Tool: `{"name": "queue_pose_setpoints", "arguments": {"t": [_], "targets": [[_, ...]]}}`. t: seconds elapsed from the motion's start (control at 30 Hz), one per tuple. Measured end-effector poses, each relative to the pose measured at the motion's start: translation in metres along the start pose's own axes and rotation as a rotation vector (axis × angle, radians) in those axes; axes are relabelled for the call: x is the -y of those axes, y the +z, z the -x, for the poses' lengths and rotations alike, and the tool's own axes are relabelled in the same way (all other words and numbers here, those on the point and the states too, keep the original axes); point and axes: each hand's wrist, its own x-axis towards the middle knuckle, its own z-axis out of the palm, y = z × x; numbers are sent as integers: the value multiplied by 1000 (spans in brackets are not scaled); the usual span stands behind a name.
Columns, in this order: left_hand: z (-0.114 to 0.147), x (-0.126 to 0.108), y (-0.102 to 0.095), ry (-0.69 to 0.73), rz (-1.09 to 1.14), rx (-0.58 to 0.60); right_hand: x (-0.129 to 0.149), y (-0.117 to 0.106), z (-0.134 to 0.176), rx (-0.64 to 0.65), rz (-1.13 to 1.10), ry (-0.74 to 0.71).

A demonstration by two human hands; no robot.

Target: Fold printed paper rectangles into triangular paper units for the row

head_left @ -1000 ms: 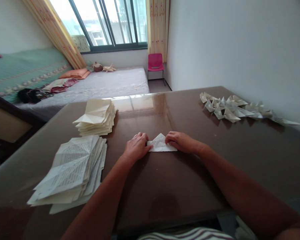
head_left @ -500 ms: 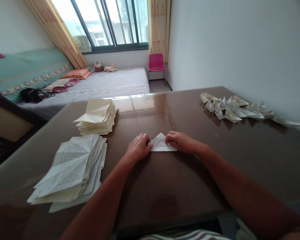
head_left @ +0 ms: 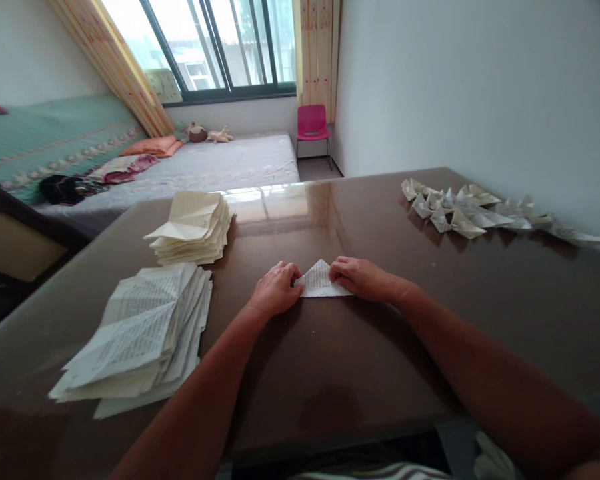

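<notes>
A small sheet of printed paper (head_left: 319, 280), folded to a triangle with its point away from me, lies on the brown table (head_left: 290, 373). Its left corner is pinched by my left hand (head_left: 276, 287), fingers curled in. On the opposite side my right hand (head_left: 363, 277) grips the paper's right edge with bent fingers. Both fingertips partly cover the corners. To the left is a stack of creased printed sheets (head_left: 130, 327), and behind it a stack of yellowish sheets (head_left: 193, 223).
Several folded paper pieces (head_left: 460, 210) lie in a cluster at the table's far right, near the white wall (head_left: 470, 80). Beyond the table stand a bed (head_left: 240, 157) and a pink chair (head_left: 312, 123). A dark chair-like piece of furniture (head_left: 17, 250) is at the left edge.
The view has tilted slightly, so everything sits a little higher in the picture. Both hands keep hold of the folded paper, and my right fingers have shifted slightly on its right side.
</notes>
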Motion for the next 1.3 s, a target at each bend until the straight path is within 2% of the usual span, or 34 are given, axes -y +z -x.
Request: {"name": "queue_pose_setpoints", "arguments": {"t": [0.17,0.33,0.43,0.67,0.83,1.17,1.3], "targets": [[2,-4,4,-1,56,-27,1,0,0,-6,35,-3],[-3,2,8,-9,287,-35,1,-1,0,-5,45,-12],[-6,5,7,-15,343,-41,-1,-1,0,-2,46,-24],[-5,4,3,-89,261,-115,-3,1,-1,-5,25,-36],[-6,4,8,-80,215,-134,-5,1,-2,-8,41,-49],[-3,9,-1,-63,109,-67,-9,2,-4,-13,32,-80],[0,1,1,-83,43,-105,-8,3,-4,-24,30,-76]]}}
